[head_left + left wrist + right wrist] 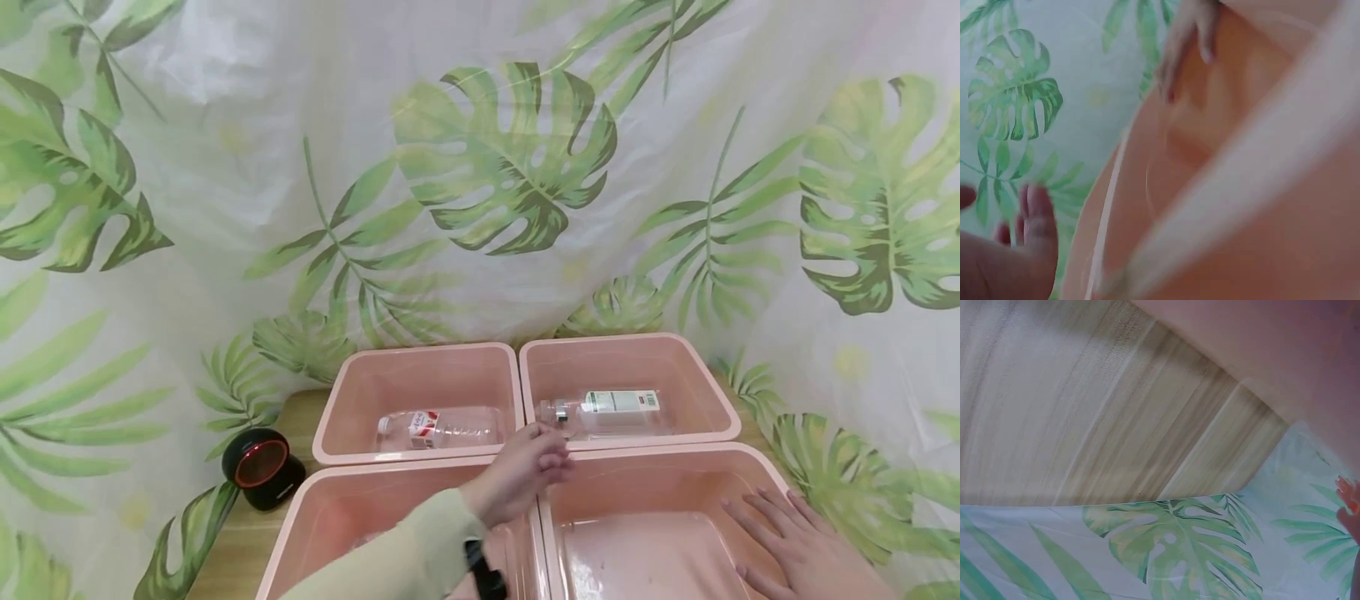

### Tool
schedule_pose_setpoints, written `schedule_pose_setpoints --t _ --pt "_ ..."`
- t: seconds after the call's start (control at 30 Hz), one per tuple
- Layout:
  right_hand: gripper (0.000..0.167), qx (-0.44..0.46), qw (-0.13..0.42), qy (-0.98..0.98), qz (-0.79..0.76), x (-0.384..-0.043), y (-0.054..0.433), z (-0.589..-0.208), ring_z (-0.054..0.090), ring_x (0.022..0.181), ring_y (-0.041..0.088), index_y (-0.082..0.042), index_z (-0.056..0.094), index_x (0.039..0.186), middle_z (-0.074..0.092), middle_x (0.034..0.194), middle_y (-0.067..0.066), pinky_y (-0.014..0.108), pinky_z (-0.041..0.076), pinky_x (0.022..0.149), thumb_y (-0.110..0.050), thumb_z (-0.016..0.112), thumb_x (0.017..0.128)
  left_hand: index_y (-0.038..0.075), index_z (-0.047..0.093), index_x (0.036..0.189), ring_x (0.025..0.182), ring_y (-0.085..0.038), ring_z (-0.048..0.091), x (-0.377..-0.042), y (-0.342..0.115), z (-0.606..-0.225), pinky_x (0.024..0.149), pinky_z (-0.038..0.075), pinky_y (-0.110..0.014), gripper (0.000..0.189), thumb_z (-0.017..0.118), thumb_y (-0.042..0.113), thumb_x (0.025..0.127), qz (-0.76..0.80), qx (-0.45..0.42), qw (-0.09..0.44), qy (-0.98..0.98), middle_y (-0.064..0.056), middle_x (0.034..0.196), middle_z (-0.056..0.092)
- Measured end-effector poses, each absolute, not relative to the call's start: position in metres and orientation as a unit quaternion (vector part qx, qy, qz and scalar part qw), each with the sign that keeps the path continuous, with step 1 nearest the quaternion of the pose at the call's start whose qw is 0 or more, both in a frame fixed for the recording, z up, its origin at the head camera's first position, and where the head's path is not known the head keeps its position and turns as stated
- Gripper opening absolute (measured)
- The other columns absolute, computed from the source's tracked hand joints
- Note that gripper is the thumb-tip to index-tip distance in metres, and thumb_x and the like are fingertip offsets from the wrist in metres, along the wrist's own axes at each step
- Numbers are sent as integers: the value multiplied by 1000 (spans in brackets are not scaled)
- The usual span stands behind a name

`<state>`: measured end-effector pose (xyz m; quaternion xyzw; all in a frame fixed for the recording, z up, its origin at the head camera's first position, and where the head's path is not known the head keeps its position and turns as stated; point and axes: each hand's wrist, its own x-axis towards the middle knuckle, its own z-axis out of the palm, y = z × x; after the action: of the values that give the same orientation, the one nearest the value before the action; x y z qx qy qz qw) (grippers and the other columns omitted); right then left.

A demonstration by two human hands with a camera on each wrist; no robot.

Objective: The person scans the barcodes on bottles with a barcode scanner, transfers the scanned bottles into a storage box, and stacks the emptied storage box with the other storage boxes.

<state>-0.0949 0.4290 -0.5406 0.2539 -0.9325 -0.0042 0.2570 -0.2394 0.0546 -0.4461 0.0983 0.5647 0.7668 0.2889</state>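
Note:
My left hand [525, 471] hovers over the near left pink bin [360, 467], by the rims where the bins meet. Its fingers are loosely bent with nothing between them; the left wrist view shows the same hand [1013, 253] free of any object. On the right side, my right hand [795, 542] lies with fingers spread at the side rim of the near right bin [645, 533]. A clear plastic bottle with a red and white label [423, 428] lies in the far left bin [427, 367]. Another clear bottle with a green and white label [621, 402] lies in the far right bin [622, 354].
A black round-topped device [258, 467] with a red ring stands left of the bins on the wood-grain table [236, 542]. Behind hangs a leaf-patterned curtain [487, 167]. My left sleeve [397, 550] hides much of the near left bin.

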Motion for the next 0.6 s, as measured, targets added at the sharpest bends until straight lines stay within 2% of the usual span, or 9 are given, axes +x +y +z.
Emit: schedule_pose_setpoints --t 0.07,0.17,0.33,0.43,0.5,0.6 --pt "79 256 254 -933 -11 -95 428 -542 16 149 2 -28 45 153 64 126 10 27 -3 123 -65 70 88 2 50 100 85 -19 62 -241 25 -448 83 56 -33 5 53 5 103 706 159 320 611 -6 88 54" --pt "77 259 258 -931 -16 -95 427 -544 18 147 4 -27 47 151 64 126 10 29 -2 123 -68 66 89 0 55 96 77 -17 61 -244 -16 -454 73 55 -29 8 54 5 102 606 228 351 676 -6 84 58" --pt "81 260 259 -930 -8 -95 427 -541 3 151 -3 -33 37 159 61 127 11 30 -2 124 -69 63 91 6 61 96 69 -9 56 -241 -64 -464 61 50 -23 12 70 13 95 382 316 380 781 2 82 60" --pt "84 256 254 -932 -7 -94 427 -540 4 151 -3 -35 34 161 60 128 10 29 -2 124 -67 66 90 13 64 101 69 -5 54 -236 -80 -471 58 46 -21 16 74 18 91 263 337 410 806 7 85 59" --pt "87 253 251 -934 -11 -93 427 -540 14 151 2 -37 31 161 61 128 9 29 -3 123 -67 68 88 15 65 107 74 -3 54 -235 -86 -476 61 48 -22 18 72 19 91 209 328 449 804 9 89 59" --pt "90 249 246 -937 -15 -92 427 -541 30 141 11 -41 26 162 62 127 8 28 -2 123 -67 69 87 20 65 114 84 -1 55 -235 -91 -483 61 52 -26 22 68 16 92 161 298 508 792 9 95 58"
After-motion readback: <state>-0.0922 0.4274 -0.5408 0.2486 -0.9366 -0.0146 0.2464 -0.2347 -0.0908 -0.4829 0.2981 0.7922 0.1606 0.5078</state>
